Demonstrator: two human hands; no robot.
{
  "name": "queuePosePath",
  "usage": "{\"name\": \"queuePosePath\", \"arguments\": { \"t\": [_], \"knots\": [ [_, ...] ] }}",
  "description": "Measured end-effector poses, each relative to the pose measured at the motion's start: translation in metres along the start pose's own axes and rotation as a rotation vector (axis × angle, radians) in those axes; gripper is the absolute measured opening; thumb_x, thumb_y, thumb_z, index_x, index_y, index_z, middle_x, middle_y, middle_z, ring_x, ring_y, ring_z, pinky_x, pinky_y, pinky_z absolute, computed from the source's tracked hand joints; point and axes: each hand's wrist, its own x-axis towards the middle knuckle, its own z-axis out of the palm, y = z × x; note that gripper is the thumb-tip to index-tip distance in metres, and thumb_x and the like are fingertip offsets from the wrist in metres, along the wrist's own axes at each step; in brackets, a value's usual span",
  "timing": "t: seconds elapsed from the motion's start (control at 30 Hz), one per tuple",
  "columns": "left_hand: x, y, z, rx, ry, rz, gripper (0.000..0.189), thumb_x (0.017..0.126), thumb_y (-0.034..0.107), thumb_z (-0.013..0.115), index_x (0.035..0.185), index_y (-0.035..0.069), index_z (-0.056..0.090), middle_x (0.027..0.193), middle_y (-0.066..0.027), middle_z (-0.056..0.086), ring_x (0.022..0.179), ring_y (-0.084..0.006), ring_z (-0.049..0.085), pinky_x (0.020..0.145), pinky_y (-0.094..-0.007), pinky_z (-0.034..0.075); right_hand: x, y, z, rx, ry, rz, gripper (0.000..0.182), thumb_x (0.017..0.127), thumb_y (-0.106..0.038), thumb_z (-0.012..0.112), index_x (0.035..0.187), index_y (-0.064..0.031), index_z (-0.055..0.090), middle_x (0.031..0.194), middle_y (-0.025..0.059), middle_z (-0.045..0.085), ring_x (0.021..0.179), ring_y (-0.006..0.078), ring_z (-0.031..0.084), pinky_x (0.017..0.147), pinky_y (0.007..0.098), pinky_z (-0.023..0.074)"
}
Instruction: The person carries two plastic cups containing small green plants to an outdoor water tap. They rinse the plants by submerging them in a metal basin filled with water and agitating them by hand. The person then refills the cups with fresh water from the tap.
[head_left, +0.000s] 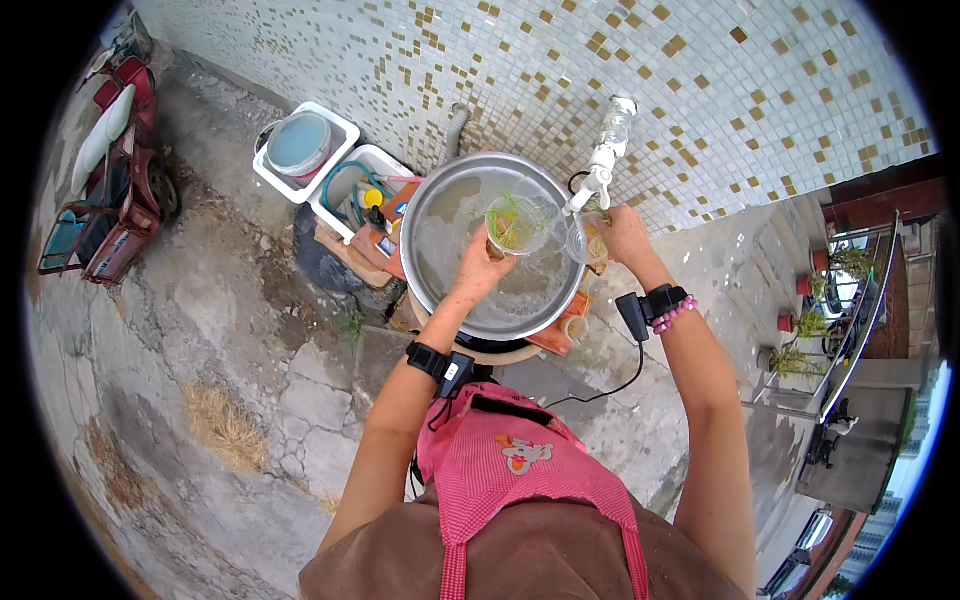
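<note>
A wide metal basin (415, 274) of cloudy, bubbly water stands in front of me. Over it, my left hand (480, 268) grips a clear plastic cup (534, 241) from its near left side. Green plant sprigs with pale, thin strands (508, 223) stick up in that cup. At the basin's right rim, my right hand (628, 238) has its fingers on a second clear cup (577, 241), tilted just below the spout of a white tap (598, 180). The fingertips are close to the tap's lever. Whether water runs from the spout is hard to see.
Left of the basin are two white tubs, one with a bucket (299, 142), the other with a teal hose (330, 184). Bricks (367, 244) and a dark round object (319, 255) lie beside them. A tiled wall (525, 90) rises behind. A red cart (124, 202) stands far left.
</note>
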Motion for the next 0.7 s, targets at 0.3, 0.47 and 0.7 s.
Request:
{"name": "queuePosePath", "arguments": {
  "t": [0.3, 0.47, 0.7],
  "knots": [
    [0.029, -0.008, 0.038, 0.126, -0.103, -0.015, 0.081, 0.077, -0.001, 0.08, 0.148, 0.002, 0.039, 0.137, -0.0103, 0.057, 0.126, -0.0198, 0.055, 0.107, -0.0348, 0.044, -0.039, 0.091, 0.041, 1.027, 0.199, 0.434, 0.028, 0.095, -0.024, 0.069, 0.099, 0.0039, 0.073, 0.073, 0.0135, 0.069, 0.045, 0.0184, 0.062, 0.037, 0.0308, 0.0502],
    [0.034, -0.001, 0.058, 0.167, -0.122, -0.048, 0.082, 0.076, 0.003, 0.083, 0.146, 0.001, 0.04, 0.136, -0.0112, 0.058, 0.126, -0.0212, 0.056, 0.108, -0.0357, 0.044, -0.033, 0.123, 0.079, 1.13, 0.285, 0.673, 0.027, 0.094, -0.02, 0.07, 0.107, 0.0034, 0.069, 0.084, 0.0119, 0.071, 0.054, 0.0198, 0.066, 0.041, 0.0299, 0.0547],
    [0.03, 0.007, 0.054, 0.214, -0.121, -0.001, 0.081, 0.076, 0.006, 0.084, 0.145, 0.004, 0.042, 0.133, -0.0098, 0.059, 0.123, -0.02, 0.056, 0.107, -0.0348, 0.044, 0.02, 0.144, 0.177, 1.318, 0.292, 0.881, 0.03, 0.097, -0.022, 0.068, 0.12, -0.003, 0.062, 0.095, 0.014, 0.071, 0.063, 0.0262, 0.072, 0.045, 0.032, 0.058]
  ]
}}
